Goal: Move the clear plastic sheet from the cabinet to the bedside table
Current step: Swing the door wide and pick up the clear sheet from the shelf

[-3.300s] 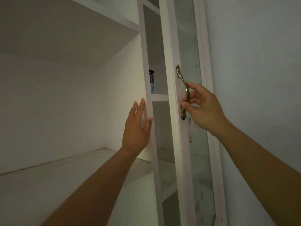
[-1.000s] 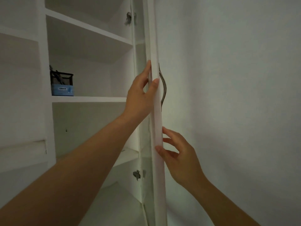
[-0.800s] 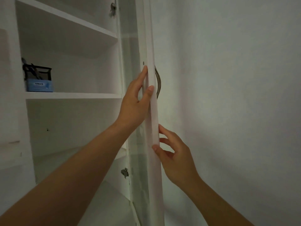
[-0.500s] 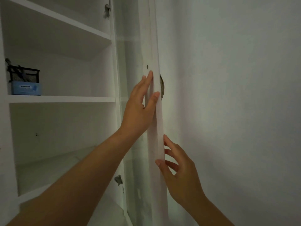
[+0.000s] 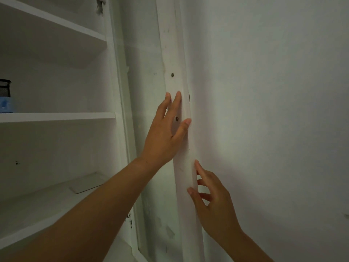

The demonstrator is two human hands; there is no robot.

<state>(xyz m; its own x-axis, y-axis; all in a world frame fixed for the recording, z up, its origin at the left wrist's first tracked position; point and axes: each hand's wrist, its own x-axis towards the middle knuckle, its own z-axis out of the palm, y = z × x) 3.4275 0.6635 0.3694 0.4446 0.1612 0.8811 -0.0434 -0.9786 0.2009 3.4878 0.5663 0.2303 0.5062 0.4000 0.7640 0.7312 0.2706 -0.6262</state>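
A flat, pale, see-through sheet (image 5: 86, 183) lies on the lower shelf (image 5: 37, 208) of the white cabinet, left of my arms; it looks like the clear plastic sheet. The glass cabinet door (image 5: 175, 53) stands swung wide open, nearly against the wall. My left hand (image 5: 164, 137) rests flat on the inner side of the door's frame, fingers spread and thumb at its edge. My right hand (image 5: 215, 203) is lower, fingers apart, with its fingertips touching the door's outer edge. Neither hand holds anything.
A black mesh holder (image 5: 4, 87) over a blue box (image 5: 5, 105) stands on the middle shelf (image 5: 56, 116) at the far left. A bare wall (image 5: 273, 110) fills the right side. A hinge (image 5: 130, 221) shows low on the cabinet side.
The door has swung further open toward the wall. My left hand went from gripping its edge to lying flat on the frame. The view shifted right, and the sheet came into sight.
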